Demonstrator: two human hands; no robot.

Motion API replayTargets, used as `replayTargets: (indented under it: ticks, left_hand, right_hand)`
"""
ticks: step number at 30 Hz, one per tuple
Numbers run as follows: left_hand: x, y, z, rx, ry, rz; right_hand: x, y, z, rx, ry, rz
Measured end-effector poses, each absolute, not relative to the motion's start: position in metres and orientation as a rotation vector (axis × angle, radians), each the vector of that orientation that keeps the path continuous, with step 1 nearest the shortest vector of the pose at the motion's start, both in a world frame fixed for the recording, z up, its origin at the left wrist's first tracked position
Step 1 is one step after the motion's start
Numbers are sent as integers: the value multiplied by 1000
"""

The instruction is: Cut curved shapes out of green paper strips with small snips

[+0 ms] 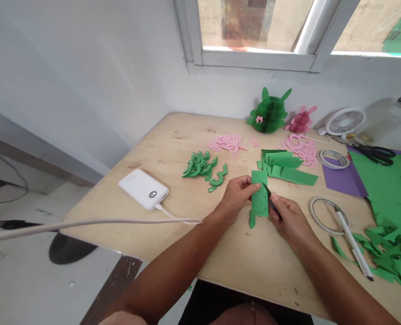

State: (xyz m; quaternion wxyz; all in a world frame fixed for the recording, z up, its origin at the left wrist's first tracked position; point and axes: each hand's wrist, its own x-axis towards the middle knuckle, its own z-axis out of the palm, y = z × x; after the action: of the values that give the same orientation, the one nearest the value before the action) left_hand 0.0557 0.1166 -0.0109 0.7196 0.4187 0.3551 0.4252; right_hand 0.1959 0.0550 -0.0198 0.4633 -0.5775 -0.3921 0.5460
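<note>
My left hand (238,195) pinches the left edge of a green paper piece (260,203) with curved lines drawn on it. My right hand (290,219) is closed round small dark scissors (267,191), whose blades lie at the right edge of that paper. A narrow green strip hangs below the paper's lower left corner. Cut green curved pieces (200,165) are piled left of my hands. Just behind the held paper lies a stack of green paper strips (283,164).
A white power bank (142,188) with a cable is at the left. Behind are pink cutouts (226,143), a green paper figure (269,115) and a fan (345,122). Rightward lie a tape roll (333,160), white pen (354,246), black scissors (376,154) and green scraps (394,253).
</note>
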Motion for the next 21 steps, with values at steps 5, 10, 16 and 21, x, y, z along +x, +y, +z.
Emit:
replayTargets:
  ticks: [5,10,16,21]
  left_hand:
    - [56,116,-11,913,785,947]
    - [57,116,-11,905,779,957]
    - [57,116,-11,905,782,952]
    - [57,116,-11,914,786,950]
  right_hand:
    - [196,55,-21,-1411,-954,1341]
    - [195,56,-21,-1398,-943,1342]
    - [196,56,-23,-1412,-938,1332]
    - [195,55,-22,-1410,-936,1321]
